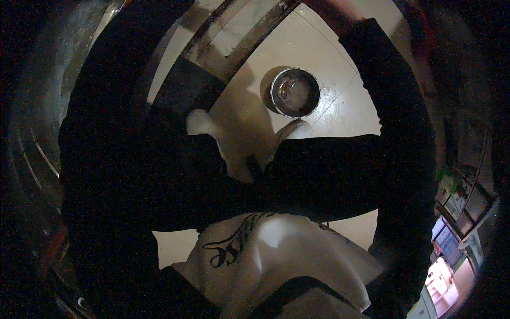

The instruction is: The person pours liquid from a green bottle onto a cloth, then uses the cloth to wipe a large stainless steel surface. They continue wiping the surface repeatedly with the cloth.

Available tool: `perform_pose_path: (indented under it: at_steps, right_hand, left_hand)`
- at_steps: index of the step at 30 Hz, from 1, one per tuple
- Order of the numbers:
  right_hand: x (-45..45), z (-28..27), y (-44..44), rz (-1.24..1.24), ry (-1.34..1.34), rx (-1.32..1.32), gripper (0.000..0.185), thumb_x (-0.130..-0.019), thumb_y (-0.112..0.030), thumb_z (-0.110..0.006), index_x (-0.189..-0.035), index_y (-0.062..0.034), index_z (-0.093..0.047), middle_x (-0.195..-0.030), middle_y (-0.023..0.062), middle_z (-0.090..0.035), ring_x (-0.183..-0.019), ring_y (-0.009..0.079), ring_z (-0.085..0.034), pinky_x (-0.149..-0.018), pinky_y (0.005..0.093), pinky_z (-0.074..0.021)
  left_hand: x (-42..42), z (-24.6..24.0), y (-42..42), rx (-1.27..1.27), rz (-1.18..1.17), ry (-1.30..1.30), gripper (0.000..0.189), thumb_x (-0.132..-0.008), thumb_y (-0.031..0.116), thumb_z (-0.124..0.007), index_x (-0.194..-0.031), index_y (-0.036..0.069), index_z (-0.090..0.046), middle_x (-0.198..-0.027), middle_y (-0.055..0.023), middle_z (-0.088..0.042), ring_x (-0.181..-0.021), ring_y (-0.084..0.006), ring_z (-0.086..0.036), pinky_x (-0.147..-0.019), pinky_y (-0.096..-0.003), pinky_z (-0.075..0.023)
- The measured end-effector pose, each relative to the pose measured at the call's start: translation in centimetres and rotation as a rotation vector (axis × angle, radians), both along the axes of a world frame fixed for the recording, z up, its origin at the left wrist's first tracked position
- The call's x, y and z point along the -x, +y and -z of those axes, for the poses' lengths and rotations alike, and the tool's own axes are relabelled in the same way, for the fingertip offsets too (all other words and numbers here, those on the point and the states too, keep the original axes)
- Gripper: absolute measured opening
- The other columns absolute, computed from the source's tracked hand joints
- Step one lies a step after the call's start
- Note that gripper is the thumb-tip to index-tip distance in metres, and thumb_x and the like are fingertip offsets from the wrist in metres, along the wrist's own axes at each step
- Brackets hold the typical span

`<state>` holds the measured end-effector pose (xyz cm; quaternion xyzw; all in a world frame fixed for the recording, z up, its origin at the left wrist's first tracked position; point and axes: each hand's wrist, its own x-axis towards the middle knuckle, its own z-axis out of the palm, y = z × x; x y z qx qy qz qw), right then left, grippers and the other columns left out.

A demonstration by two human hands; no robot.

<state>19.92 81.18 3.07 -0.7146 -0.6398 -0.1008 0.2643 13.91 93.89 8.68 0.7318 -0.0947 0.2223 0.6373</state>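
Note:
Both my hands lie beyond the top edge of the view. My left arm in a dark sleeve (107, 119) runs up the left side. On the right, the other dark sleeve (398, 99) ends at a bare wrist (350, 14), cut off by the frame. Before me on the floor stands a round pot or basin (295, 92) with a pale, worn rim. Its dark inside has a shiny bottom, perhaps wet; I cannot tell what it holds. Two pale shoe or sock tips (201, 121) show past my dark-clad legs (326, 175), one close to the pot.
A long, worn frame or low bench (239, 48) slants across the upper left, with a dark panel (191, 85) at its near end. The pale tiled floor (338, 115) gleams beside the pot. At the right rim are a rack (470, 199) and a brightly lit patch (442, 281).

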Motion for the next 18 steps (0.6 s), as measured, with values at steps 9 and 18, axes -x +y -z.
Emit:
perform_pose_path:
  at_steps: [9, 18]
  right_hand:
    - [4.6, -1.1, -2.7, 0.562, 0.545, 0.048, 0.045, -0.089, -0.035, -0.071, -0.121, -0.0078, -0.055, -0.096, 0.0159, -0.066, -0.083, 0.0348, -0.067, -0.065, 0.0446, -0.0532]
    - [2.6, -1.6, -6.6, 0.47, -0.064, 0.066, 0.062, -0.092, -0.035, -0.067, -0.145, -0.0138, -0.042, -0.102, 0.0214, -0.062, -0.082, 0.0426, -0.067, -0.067, 0.0529, -0.0524]
  left_hand:
    - [-1.4, 3.1, 0.3, 0.149, 0.099, 0.179, 0.036, -0.096, 0.018, -0.06, -0.126, -0.001, -0.062, -0.082, -0.0068, -0.063, -0.071, -0.0173, -0.059, -0.065, -0.0341, -0.0516]
    - [4.9, 10.8, -3.5, 0.098, 0.32, 0.557, 0.042, -0.095, 0.033, -0.063, -0.121, 0.0, -0.064, -0.087, -0.0079, -0.064, -0.075, -0.018, -0.06, -0.067, -0.0362, -0.0513]
